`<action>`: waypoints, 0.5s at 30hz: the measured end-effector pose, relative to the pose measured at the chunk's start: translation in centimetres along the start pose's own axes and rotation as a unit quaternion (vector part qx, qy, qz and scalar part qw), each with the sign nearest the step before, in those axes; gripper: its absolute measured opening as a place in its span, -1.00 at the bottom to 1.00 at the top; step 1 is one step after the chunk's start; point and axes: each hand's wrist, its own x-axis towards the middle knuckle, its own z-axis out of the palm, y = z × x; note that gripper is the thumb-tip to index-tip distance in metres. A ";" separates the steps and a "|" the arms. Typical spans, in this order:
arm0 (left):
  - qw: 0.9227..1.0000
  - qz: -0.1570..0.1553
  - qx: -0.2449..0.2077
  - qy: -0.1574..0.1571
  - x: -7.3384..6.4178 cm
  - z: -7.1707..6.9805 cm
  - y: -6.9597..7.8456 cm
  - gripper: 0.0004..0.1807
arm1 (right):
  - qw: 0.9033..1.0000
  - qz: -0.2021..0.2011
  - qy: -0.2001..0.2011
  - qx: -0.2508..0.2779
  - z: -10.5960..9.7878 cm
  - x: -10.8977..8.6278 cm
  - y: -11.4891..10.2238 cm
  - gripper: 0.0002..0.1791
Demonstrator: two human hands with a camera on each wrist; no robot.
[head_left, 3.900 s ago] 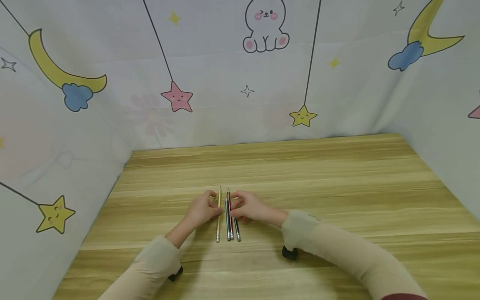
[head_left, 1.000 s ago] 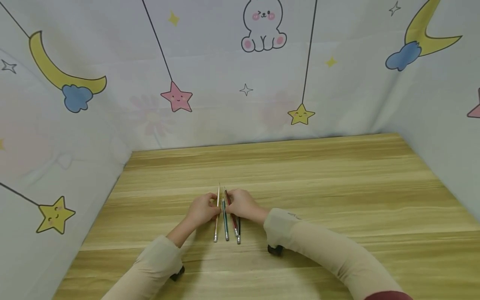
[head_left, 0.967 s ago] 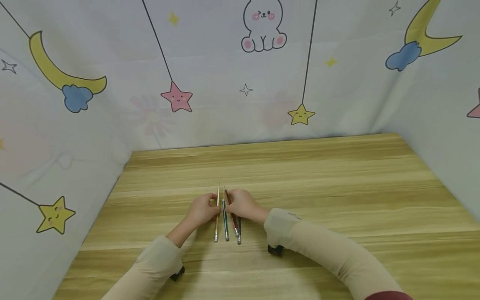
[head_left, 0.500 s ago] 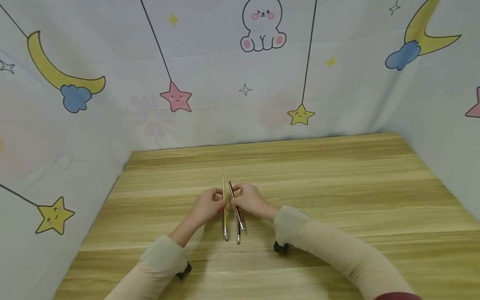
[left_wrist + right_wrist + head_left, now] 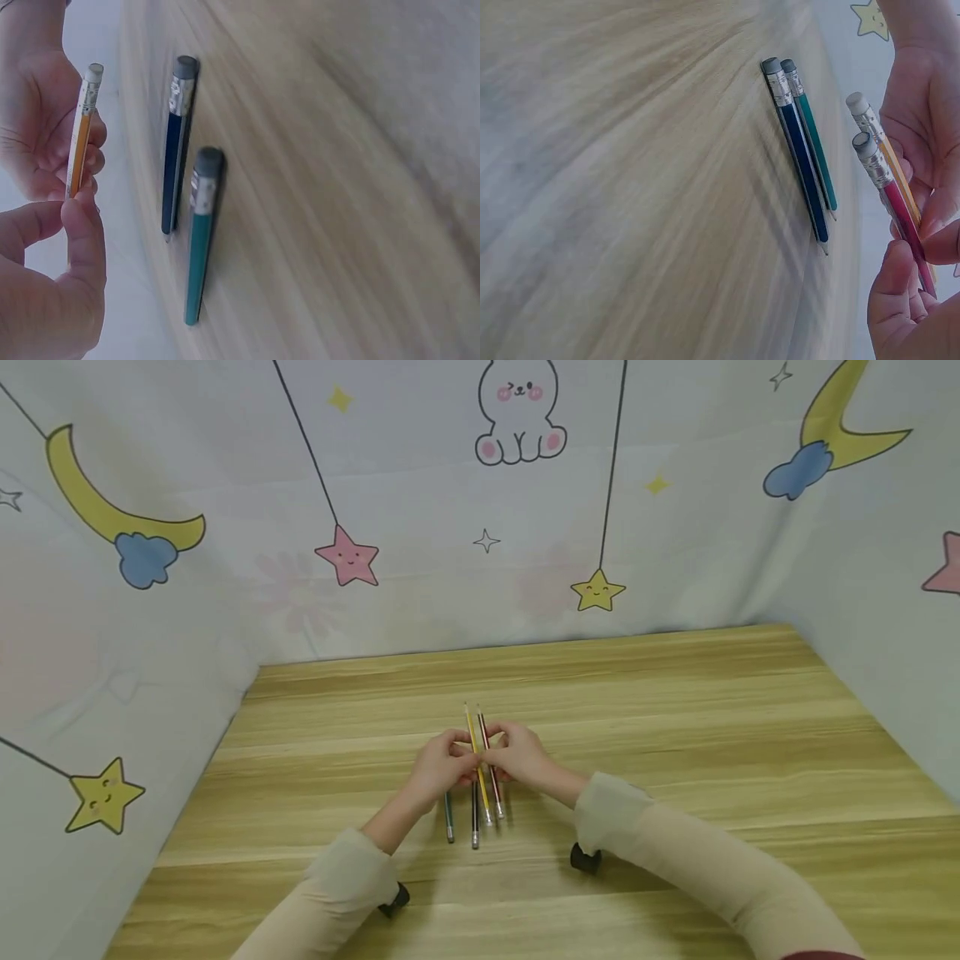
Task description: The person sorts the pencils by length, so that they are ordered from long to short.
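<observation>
My left hand (image 5: 438, 768) pinches a yellow pencil (image 5: 482, 781) between thumb and fingers, its white eraser pointing toward me. Close beside it, my right hand (image 5: 525, 756) pinches a red pencil (image 5: 902, 210) with a dark eraser. The two pencils stand side by side above the table, and the fingertips of both hands meet near the yellow one. Below lie a green pencil (image 5: 199, 247) and a dark blue pencil (image 5: 174, 150), both on the wood with grey erasers toward me. In the head view the hands cover their front ends. The red pencil is hidden in the left wrist view.
The wood-grain table (image 5: 637, 718) reaches back to a white cloth (image 5: 420, 510) printed with stars, moons and a bear. The cloth also hangs along the left and right sides. A black strap part (image 5: 585, 857) sits under the right cuff.
Both hands have risen and moved right and away with the yellow and red pencils, bringing them together. The green and dark blue pencils are left lying on the table.
</observation>
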 end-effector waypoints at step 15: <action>0.999 0.001 0.006 -0.043 0.7 2.3 1.2 -0.59 | 0.999 -0.002 -0.016 0.032 -3.0 -1.8 1.8 -0.57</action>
